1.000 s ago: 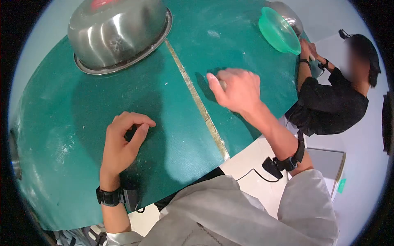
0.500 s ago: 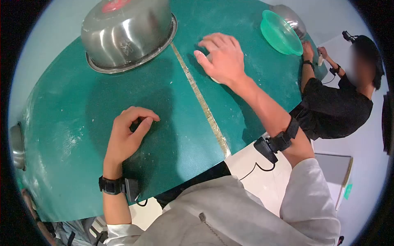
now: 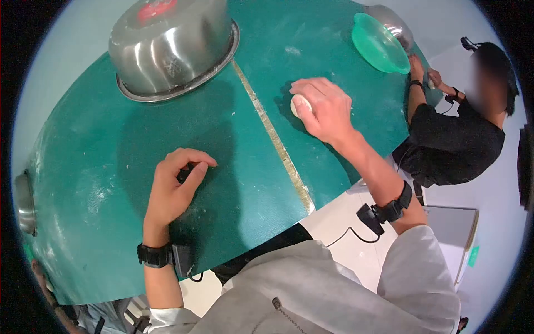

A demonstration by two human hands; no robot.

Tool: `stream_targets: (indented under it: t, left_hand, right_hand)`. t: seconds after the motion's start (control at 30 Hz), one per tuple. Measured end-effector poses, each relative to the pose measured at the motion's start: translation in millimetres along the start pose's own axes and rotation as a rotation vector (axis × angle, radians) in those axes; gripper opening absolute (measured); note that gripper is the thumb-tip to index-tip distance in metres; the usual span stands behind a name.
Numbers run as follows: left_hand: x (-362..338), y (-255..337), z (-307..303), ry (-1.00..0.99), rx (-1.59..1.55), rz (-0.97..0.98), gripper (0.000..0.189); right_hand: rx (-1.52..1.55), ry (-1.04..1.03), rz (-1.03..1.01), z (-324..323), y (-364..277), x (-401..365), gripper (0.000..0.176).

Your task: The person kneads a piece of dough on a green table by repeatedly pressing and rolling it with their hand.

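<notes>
My right hand (image 3: 324, 108) is closed around a pale ball of dough (image 3: 300, 106) just above or on the green table (image 3: 250, 189), right of the table's seam. The thumb lies on the near side of the dough, and the fingers hide part of it. To the left of the seam, my left hand (image 3: 179, 181) rests near the table's surface. Its fingers are curled, thumb and forefinger tips close together, and nothing shows between them.
An upturned steel basin (image 3: 172, 50) stands ahead on the left. At the far right are a green plastic bowl (image 3: 380, 43) and a metal bowl (image 3: 392, 22). Beside them a person in black (image 3: 453, 145) works at the table. Another steel bowl (image 3: 25, 203) sits at the left edge.
My right hand has moved toward me and slightly right, and more of the dough now shows in its grip. My left hand has hardly moved.
</notes>
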State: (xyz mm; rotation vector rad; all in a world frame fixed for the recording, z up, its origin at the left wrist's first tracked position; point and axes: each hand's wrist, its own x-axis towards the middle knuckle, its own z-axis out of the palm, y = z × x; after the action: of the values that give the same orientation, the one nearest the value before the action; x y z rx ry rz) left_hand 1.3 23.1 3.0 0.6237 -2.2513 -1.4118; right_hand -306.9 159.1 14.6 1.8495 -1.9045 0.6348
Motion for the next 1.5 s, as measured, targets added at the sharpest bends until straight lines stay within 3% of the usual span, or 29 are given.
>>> stream_targets:
  t: [0.07, 0.13, 0.33, 0.63, 0.7, 0.87, 0.93, 0.97, 1.0, 1.07, 1.1, 1.13, 1.2, 1.33, 1.4, 1.47, 1.5]
  left_hand:
    - [1, 3, 0, 0.017, 0.01, 0.011, 0.009]
    - [1, 6, 1, 0.031, 0.008, 0.019, 0.01]
    - [6, 3, 3, 0.034, 0.074, 0.08, 0.01]
    - [3, 2, 2, 0.044, 0.084, 0.054, 0.009]
    - [1, -1, 2, 0.027, -0.021, 0.005, 0.009]
    - [-2, -6, -3, 0.039, -0.069, 0.022, 0.011]
    - [2, -8, 1, 0.032, -0.039, 0.048, 0.012]
    - [1, -12, 2, 0.041, -0.071, 0.044, 0.012]
    - [0, -14, 0, 0.046, -0.099, 0.036, 0.012]
    - [-3, -10, -4, 0.039, -0.07, 0.029, 0.012]
    - [-1, -9, -3, 0.029, -0.062, 0.011, 0.012]
    - [0, -9, -1, 0.02, -0.068, 0.02, 0.012]
    - [-1, -10, 1, 0.053, -0.025, 0.023, 0.011]
    - [-1, -3, 0, 0.048, 0.023, 0.005, 0.011]
    - [0, -3, 0, 0.042, -0.003, -0.037, 0.011]
    - [0, -6, 1, 0.045, 0.001, -0.009, 0.011]
    - [0, -7, 2, 0.056, 0.01, 0.024, 0.011]
  right_hand:
    - [0.037, 0.041, 0.046, 11, -6, -1, 0.015]
    - [-0.057, 0.122, -0.072, 19, -7, -3, 0.015]
    - [-0.068, 0.09, -0.149, 41, 8, 32, 0.007]
    - [-0.066, 0.319, -0.088, 52, 15, 40, 0.014]
    - [-0.081, 0.138, -0.025, 43, 13, 33, 0.023]
    - [-0.04, 0.019, -0.06, 22, 10, 21, 0.037]
    - [-0.019, 0.008, 0.145, 16, 7, 19, 0.038]
    - [0.049, -0.066, 0.309, 8, 5, 22, 0.039]
    - [0.048, -0.046, 0.305, 3, 9, 27, 0.039]
    - [0.748, -0.06, 0.774, -10, 26, 28, 0.039]
    - [1.06, -0.087, 0.853, -18, 34, 25, 0.037]
    - [1.049, -0.079, 0.858, -24, 41, 20, 0.037]
    - [1.087, -0.418, 0.689, -29, 51, 8, 0.037]
    - [0.881, -0.73, 0.729, -63, 58, 27, 0.031]
    - [0.751, -0.741, 0.736, -58, 47, 31, 0.031]
    - [0.231, -0.606, 0.464, -44, 21, 24, 0.027]
    - [-0.032, -0.371, 0.401, -31, -2, 16, 0.029]
